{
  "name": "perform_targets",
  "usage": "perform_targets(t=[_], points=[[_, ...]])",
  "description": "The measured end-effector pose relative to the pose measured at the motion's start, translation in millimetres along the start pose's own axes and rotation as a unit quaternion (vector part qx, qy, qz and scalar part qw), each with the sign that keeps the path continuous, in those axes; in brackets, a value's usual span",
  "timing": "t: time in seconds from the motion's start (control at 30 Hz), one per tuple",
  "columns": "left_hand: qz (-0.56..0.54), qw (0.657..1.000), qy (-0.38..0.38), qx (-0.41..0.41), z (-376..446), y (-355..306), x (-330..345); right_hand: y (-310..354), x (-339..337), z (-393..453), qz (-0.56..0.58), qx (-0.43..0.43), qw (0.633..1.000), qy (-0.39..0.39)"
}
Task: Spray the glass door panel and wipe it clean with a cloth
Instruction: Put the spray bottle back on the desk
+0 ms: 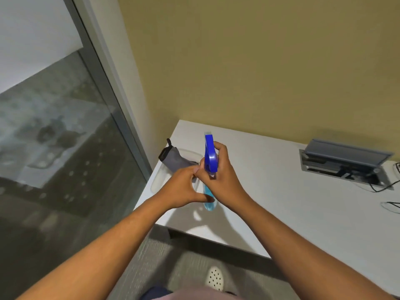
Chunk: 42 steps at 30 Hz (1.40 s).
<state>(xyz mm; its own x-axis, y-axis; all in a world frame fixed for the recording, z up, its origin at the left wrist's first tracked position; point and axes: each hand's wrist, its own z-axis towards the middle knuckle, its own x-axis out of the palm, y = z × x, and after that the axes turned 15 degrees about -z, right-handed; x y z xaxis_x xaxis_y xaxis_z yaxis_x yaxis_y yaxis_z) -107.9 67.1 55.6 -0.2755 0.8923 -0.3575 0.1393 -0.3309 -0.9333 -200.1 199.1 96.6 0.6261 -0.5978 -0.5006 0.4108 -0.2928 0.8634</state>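
My right hand (218, 176) grips the neck of a spray bottle (210, 155) with a blue trigger head and clear body holding blue liquid, held above the white desk's left corner. My left hand (184, 189) is beside it, its thumb and fingers curled around the bottle's body. A grey cloth (176, 160) with a black edge lies in a clear tray (157, 184) on the desk, just behind my left hand. The glass door panel (54, 137) fills the left of the view, with a grey metal frame (104, 76).
A white desk (281, 202) stands against a yellow-green wall. An open cable box (344, 167) with black cords sits at its back right. Grey carpet and my white perforated shoe (214, 278) show below the desk's edge.
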Motion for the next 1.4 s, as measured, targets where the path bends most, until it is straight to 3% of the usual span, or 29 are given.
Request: perform_targets(t=[0.27,0.53,0.63,0.73,0.9,1.13,1.3,1.4], points=[[0.003,0.999,0.040,-0.025,40,57,12,-65,-2,21,-0.073,0.048,0.995,0.056],[0.040,0.993,0.068,-0.092,53,101,14,-103,20,29,-0.033,0.146,0.987,0.059],[0.065,0.988,0.079,-0.114,57,114,18,-112,28,27,-0.060,0.117,0.991,0.030],[0.072,0.992,0.091,-0.042,54,130,21,-121,35,22,-0.130,0.057,0.990,-0.021],[0.069,0.994,0.059,0.056,52,143,25,-126,41,23,-0.153,0.068,0.985,-0.049],[0.112,0.975,0.042,0.188,53,153,24,-127,42,20,-0.118,0.132,0.984,-0.009],[0.141,0.973,0.012,0.184,52,151,-6,-127,43,12,-0.094,0.219,0.971,-0.018],[0.131,0.977,-0.126,0.107,55,148,-41,-132,45,0,-0.084,0.254,0.963,-0.020]])
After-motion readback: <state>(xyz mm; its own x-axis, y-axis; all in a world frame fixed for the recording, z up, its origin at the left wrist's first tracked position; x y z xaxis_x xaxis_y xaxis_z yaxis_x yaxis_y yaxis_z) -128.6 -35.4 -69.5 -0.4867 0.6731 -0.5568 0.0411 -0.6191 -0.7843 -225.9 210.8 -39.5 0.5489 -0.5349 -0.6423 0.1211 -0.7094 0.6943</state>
